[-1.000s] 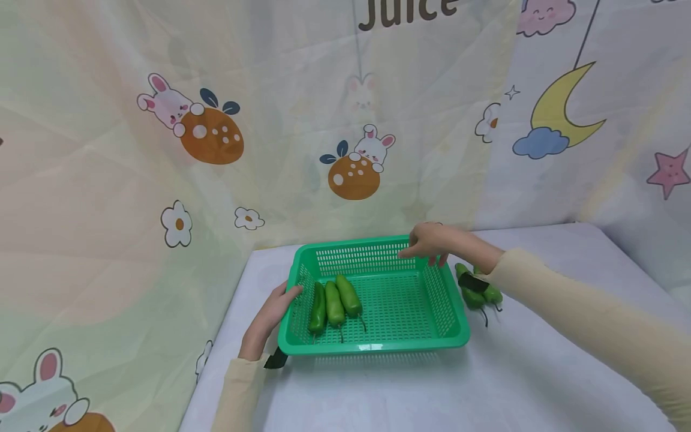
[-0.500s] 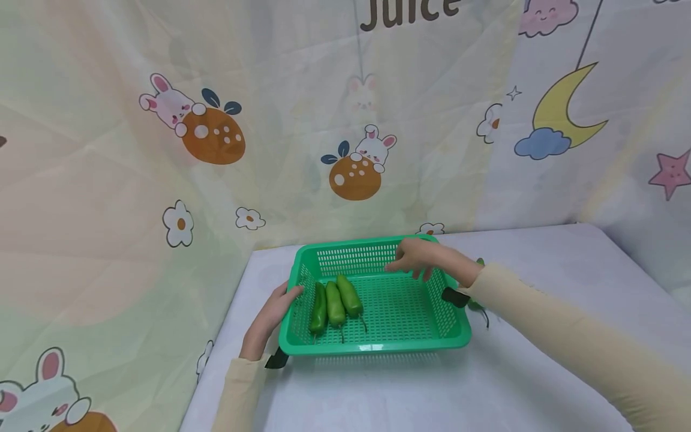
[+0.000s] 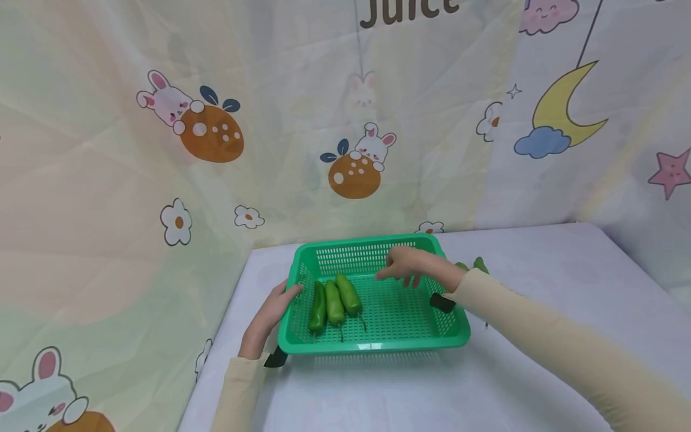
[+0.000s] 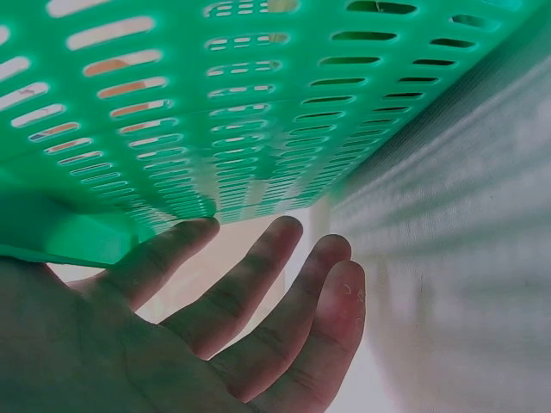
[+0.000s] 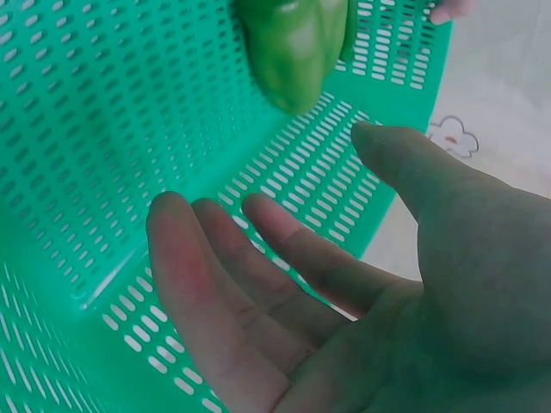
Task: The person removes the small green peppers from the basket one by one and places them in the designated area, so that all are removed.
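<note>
A green plastic basket (image 3: pixel 372 345) with slotted walls stands on the table. Three long green peppers (image 3: pixel 335 303) lie side by side in its left part. My left hand (image 3: pixel 272 312) holds the basket's left rim, thumb over the edge; in the left wrist view the other fingers (image 4: pixel 250 301) extend along the outer wall. Over the basket's right half hovers my right hand (image 3: pixel 407 264), its fingers loosely bent and nothing between them. The right wrist view shows a pepper (image 5: pixel 293 60) beyond the thumb, apart from it.
More green peppers (image 3: pixel 480 264) lie on the white table (image 3: pixel 545 288) right of the basket, mostly hidden by the right forearm and sleeve. A printed cloth (image 3: pixel 281 120) hangs behind and at the sides.
My right hand has moved from above the basket's far right rim leftward and down into the space over its inside. The left hand, basket and three peppers have stayed in place.
</note>
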Tool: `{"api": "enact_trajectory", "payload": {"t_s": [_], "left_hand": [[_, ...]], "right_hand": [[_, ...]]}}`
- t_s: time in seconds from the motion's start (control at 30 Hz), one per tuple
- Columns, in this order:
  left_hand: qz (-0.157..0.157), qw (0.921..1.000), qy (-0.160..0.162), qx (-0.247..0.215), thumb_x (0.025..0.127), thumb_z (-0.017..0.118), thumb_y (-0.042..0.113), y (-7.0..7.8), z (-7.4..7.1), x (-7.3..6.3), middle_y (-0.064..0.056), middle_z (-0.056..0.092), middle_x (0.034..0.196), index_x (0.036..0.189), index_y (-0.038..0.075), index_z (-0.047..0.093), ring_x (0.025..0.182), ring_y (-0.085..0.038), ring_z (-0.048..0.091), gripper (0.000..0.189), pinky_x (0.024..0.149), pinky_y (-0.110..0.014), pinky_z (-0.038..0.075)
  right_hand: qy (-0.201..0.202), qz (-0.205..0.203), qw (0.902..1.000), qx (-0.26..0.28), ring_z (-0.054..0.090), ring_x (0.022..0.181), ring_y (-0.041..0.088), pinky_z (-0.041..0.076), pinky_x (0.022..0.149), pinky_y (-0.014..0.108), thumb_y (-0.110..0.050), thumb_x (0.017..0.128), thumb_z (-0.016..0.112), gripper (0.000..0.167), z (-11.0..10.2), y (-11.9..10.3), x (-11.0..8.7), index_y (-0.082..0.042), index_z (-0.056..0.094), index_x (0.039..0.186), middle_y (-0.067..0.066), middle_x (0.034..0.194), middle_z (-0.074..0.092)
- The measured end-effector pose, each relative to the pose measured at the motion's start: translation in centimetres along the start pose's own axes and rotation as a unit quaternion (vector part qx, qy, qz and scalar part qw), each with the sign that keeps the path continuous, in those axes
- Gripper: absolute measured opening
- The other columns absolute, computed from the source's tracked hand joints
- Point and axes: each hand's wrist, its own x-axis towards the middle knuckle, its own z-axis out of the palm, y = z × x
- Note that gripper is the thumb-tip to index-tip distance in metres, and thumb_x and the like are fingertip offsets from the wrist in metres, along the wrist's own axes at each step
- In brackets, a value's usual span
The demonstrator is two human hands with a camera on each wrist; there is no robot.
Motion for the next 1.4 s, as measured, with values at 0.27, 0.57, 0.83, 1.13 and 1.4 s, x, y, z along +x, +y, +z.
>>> {"api": "enact_trajectory", "payload": {"t_s": [0.27, 0.57, 0.83, 1.13, 1.4], "left_hand": [[-0.002, 1.0, 0.005, -0.006, 0.107, 0.043, 0.027, 0.3, 0.0, -0.3, -0.027, 0.064, 0.127, 0.155, 0.004, 0.034, 0.099, -0.029, 0.071, 0.054, 0.082, -0.04, 0.06], [-0.001, 1.0, 0.001, -0.002, 0.108, 0.042, 0.027, -0.1, -0.1, 0.1, -0.027, 0.062, 0.129, 0.157, 0.004, 0.031, 0.102, -0.031, 0.07, 0.056, 0.083, -0.039, 0.06], [0.003, 0.9999, 0.015, -0.002, 0.107, 0.043, 0.034, -2.4, 0.0, 1.6, -0.025, 0.062, 0.131, 0.157, 0.008, 0.032, 0.103, -0.03, 0.07, 0.057, 0.083, -0.04, 0.06], [0.006, 0.9999, 0.002, 0.011, 0.108, 0.042, 0.028, 0.2, 0.0, -0.3, -0.026, 0.06, 0.133, 0.156, 0.003, 0.033, 0.109, -0.032, 0.067, 0.055, 0.086, -0.038, 0.058], [0.007, 0.9997, 0.022, 0.007, 0.107, 0.044, 0.036, -3.1, -0.1, 2.1, -0.023, 0.062, 0.132, 0.156, 0.008, 0.035, 0.105, -0.027, 0.068, 0.057, 0.085, -0.04, 0.058]], "right_hand": [[0.002, 0.008, 1.0, 0.002, 0.073, 0.08, 0.029, 0.062, 0.067, 0.042, -0.043, 0.093, 0.07, 0.037, 0.9, -0.7, 0.6, -0.006, 0.072, 0.096, 0.007, 0.091, 0.068], [0.007, 0.015, 0.9998, 0.007, 0.074, 0.082, 0.035, 0.062, 0.068, 0.045, -0.041, 0.093, 0.071, 0.045, 2.1, -1.7, 1.3, -0.016, 0.05, 0.062, 0.001, 0.063, 0.053], [0.004, 0.028, 0.9996, -0.002, 0.073, 0.086, 0.037, 0.062, 0.07, 0.046, -0.04, 0.094, 0.07, 0.044, 3.2, -2.7, 2.3, -0.015, 0.052, 0.063, 0.002, 0.061, 0.049], [0.003, 0.034, 0.9994, 0.0, 0.073, 0.087, 0.037, 0.062, 0.073, 0.047, -0.04, 0.093, 0.071, 0.047, 4.3, -3.5, 2.9, -0.017, 0.042, 0.063, 0.001, 0.065, 0.046], [0.013, 0.027, 0.9994, -0.015, 0.073, 0.083, 0.037, 0.062, 0.071, 0.048, -0.039, 0.093, 0.071, 0.044, 5.1, -4.1, 3.5, -0.016, 0.043, 0.067, -0.001, 0.062, 0.042]]}}
